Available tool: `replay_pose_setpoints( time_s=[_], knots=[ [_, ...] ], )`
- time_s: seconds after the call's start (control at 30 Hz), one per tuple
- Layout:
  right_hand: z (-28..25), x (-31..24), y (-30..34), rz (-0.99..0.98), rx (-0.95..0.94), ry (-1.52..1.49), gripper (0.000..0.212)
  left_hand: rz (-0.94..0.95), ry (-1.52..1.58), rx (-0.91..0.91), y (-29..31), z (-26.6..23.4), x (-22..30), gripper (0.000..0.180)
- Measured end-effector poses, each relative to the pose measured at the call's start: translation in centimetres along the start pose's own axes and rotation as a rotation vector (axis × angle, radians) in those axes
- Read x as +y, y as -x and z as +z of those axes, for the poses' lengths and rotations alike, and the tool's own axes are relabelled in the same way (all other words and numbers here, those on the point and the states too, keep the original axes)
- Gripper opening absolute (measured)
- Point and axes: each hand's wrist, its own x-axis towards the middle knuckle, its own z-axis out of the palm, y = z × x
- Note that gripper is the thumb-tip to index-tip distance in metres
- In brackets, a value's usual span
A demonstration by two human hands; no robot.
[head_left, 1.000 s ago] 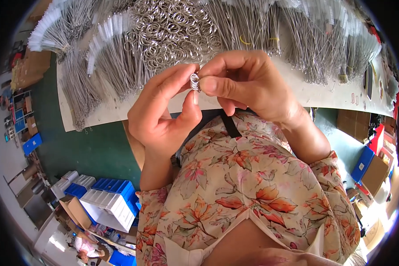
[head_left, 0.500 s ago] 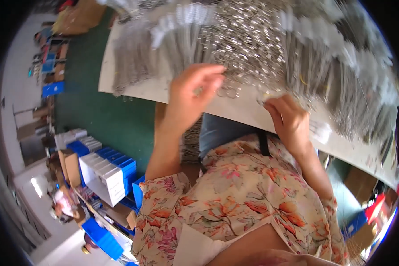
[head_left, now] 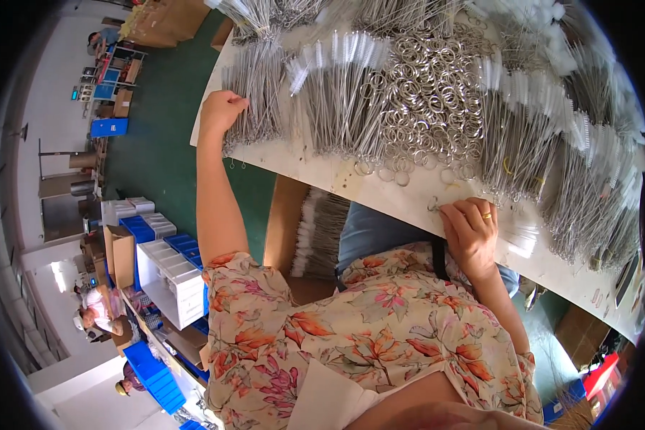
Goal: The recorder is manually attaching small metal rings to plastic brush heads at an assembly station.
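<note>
My left hand (head_left: 223, 113) is at the table's left edge, against a bundle of thin wire brushes (head_left: 254, 100). Its fingers are closed, and what they pinch cannot be made out. Close to the front edge, my right hand (head_left: 473, 233) pinches a small metal ring (head_left: 433, 205) between thumb and forefinger. Beyond it spreads a large heap of silvery split rings (head_left: 437, 93), with several loose ones at its near side. Another row of brushes (head_left: 344, 100), white-bristled with wire stems, lies between the left bundle and the heap.
More brushes (head_left: 523, 122) cover the right of the white table (head_left: 322, 172). Under it stands a cardboard box (head_left: 285, 215) holding brushes. White and blue bins (head_left: 168, 279) stand on the left. Other people (head_left: 97, 312) are farther off.
My left hand has moved left from near the ring heap to the left brush bundle. My right hand has stayed near the front edge, still pinching. The view has shifted slightly.
</note>
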Motion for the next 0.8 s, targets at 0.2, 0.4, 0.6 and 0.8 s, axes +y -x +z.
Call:
replay_pose_setpoints(
  time_s=[0.2, 0.4, 0.6, 0.8],
  knots=[
    [-0.1, 0.1, 0.0, -0.006, 0.021, -0.038, 0.020, -0.063, 0.296, -0.071, 0.4, -1.3, 0.1, 0.018],
    [-0.3, 0.6, 0.6, -0.001, 0.015, -0.018, 0.022, 0.064, 0.875, 0.130, 3.5, -1.6, 7.3, 0.025],
    [-1.9, 0.6, -0.4, 0.021, 0.046, -0.083, 0.020, 0.179, 1.001, -0.193, 4.8, 1.4, 12.6, 0.020],
    [-3.9, 5.8, -6.0, 0.238, 0.125, -0.181, 0.011, 0.430, 0.391, -0.028, 3.7, 5.3, 12.8, 0.016]
  ],
)
